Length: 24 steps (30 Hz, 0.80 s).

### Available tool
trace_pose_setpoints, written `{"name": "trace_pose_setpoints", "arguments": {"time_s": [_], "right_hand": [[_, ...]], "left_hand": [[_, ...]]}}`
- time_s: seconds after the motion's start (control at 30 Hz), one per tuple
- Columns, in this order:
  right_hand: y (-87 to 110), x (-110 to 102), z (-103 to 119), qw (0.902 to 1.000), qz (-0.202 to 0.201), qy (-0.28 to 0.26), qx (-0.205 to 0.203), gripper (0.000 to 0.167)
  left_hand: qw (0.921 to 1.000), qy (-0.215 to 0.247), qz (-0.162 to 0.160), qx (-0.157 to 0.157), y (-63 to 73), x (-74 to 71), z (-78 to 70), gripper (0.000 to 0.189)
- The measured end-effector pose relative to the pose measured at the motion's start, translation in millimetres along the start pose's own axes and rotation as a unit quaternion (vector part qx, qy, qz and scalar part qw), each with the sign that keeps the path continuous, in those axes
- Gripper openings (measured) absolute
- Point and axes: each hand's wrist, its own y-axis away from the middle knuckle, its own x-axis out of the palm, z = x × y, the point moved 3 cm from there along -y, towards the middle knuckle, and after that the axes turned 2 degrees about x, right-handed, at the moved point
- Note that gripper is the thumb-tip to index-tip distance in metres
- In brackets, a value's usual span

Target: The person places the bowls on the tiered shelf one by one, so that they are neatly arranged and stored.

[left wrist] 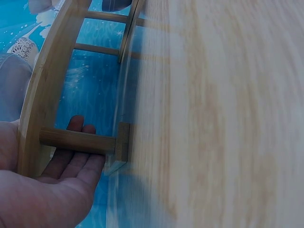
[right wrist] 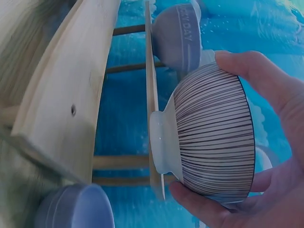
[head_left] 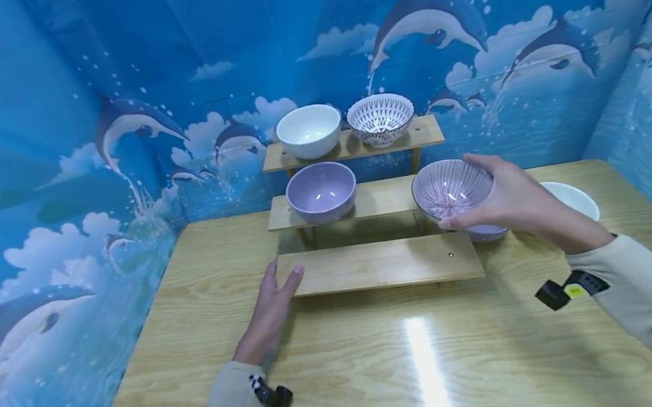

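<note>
My right hand [head_left: 511, 200] holds a bowl with thin radiating stripes [head_left: 449, 187], thumb and fingers spread across its rim and side. In the right wrist view, the white foot of this striped bowl [right wrist: 213, 137] is right at the middle board of a three-step wooden stand [head_left: 377, 264], near the board's right end. My left hand [head_left: 268, 312] grips the left end of the stand's lowest step, thumb on top. The left wrist view shows its fingers underneath, around a short wooden leg [left wrist: 78, 141]. A plain purple bowl [head_left: 322, 197] sits on the middle step's left.
On the top step stand a white bowl [head_left: 309, 132] and a black-and-white patterned bowl [head_left: 381, 118]. Right of the stand, another purple bowl [head_left: 487, 233] is partly hidden below my right hand, and a white bowl [head_left: 576, 198] lies behind the wrist. A dolphin-print backdrop [head_left: 260, 31] surrounds the table.
</note>
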Motion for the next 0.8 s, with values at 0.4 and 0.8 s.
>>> {"name": "trace_pose_setpoints", "arguments": {"time_s": [0.4,0.8], "right_hand": [[-26.5,19.2,30.4,0.9990,0.020,-0.034,-0.022,0.128],[-43.7,32.2,44.7,0.9970,0.029,-0.063,-0.035,0.129]], "left_hand": [[0.9999,0.008,-0.006,-0.002,1.3,1.1,-2.0,0.104],[0.9999,0.005,-0.011,0.009,1.3,0.7,-2.2,0.101]]}}
